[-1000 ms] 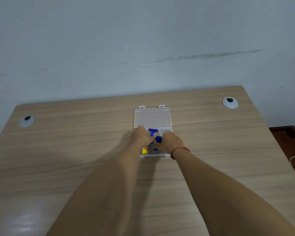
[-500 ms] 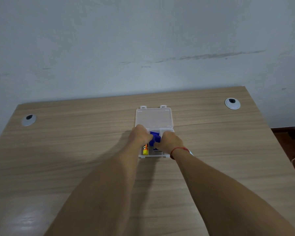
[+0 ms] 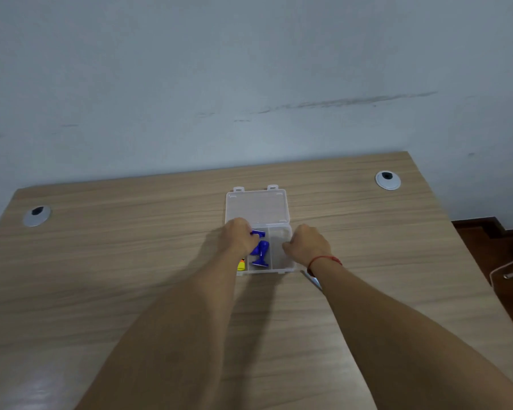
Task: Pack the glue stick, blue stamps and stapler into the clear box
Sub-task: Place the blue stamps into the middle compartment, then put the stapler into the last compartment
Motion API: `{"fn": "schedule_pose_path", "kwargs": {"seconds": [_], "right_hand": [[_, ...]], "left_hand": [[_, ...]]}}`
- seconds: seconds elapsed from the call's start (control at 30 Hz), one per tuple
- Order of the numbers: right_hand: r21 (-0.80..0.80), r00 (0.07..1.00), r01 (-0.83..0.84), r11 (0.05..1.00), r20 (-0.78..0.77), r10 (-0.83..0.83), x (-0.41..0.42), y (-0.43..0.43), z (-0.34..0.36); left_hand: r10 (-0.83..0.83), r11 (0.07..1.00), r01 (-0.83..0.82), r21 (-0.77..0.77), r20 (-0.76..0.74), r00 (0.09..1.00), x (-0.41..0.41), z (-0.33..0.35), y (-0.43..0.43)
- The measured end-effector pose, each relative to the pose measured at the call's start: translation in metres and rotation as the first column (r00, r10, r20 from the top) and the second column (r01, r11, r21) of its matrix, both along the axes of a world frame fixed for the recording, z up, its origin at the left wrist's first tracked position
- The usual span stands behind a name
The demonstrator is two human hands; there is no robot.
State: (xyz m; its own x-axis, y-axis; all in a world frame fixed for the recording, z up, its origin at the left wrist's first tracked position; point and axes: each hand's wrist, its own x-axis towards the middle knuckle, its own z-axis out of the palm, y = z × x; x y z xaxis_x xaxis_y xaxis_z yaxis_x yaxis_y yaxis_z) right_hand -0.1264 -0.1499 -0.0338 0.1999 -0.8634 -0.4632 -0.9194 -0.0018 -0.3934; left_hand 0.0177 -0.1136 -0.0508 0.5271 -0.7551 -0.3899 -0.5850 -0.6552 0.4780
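Head view: a clear box (image 3: 280, 250) is seen lying open near the middle of a wooden tabletop (image 3: 131, 261), its lid (image 3: 256, 206) folded back flat toward the wall. Two blue stamps are seen in the box's middle compartment: one (image 3: 260, 253) lies in full sight, and a second (image 3: 258, 232), farther back, is partly covered by the left hand (image 3: 238, 238). The grip of that hand is curled over the box's left side, and whether anything is held in it cannot be told. A yellow and orange glue stick (image 3: 241, 265) is glimpsed in the left compartment, mostly hidden under the left wrist. The right compartment appears empty. The right hand (image 3: 307, 245) is loosely fisted at the box's right edge; nothing is visibly held in its grip. No stapler can be made out with certainty, though a pale, shiny object (image 3: 312, 280) is partly hidden beneath the right forearm. The task is judged well along, with the stapler left to be packed.
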Motion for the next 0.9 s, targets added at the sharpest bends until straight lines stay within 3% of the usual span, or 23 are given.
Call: {"fn": "schedule_pose_path", "kwargs": {"seconds": [0.13,0.23,0.37,0.6,0.9], "right_hand": [[0.004,0.998,0.021,1.0,-0.059,-0.021,-0.04,0.002,-0.003],[0.026,0.994,-0.003,1.0,-0.109,0.006,-0.062,0.012,-0.012],[0.083,0.99,-0.016,0.996,-0.142,0.028,-0.075,0.029,-0.026],[0.007,0.995,-0.004,1.0,-0.096,0.004,-0.074,0.039,-0.034],[-0.028,0.983,0.133,0.991,0.131,-0.128,-0.046,0.012,-0.003]], "left_hand": [[-0.149,0.988,0.154,-0.007,0.221,0.964,-0.014,-0.003,0.003],[-0.218,0.976,0.214,0.045,0.285,0.933,-0.016,-0.015,0.01],[-0.208,0.977,0.211,0.027,0.309,0.928,-0.017,-0.023,0.012],[-0.202,0.979,0.201,0.034,0.31,0.929,-0.021,-0.027,0.018],[-0.209,0.977,0.215,0.003,0.244,0.947,-0.013,-0.022,0.019]]}}
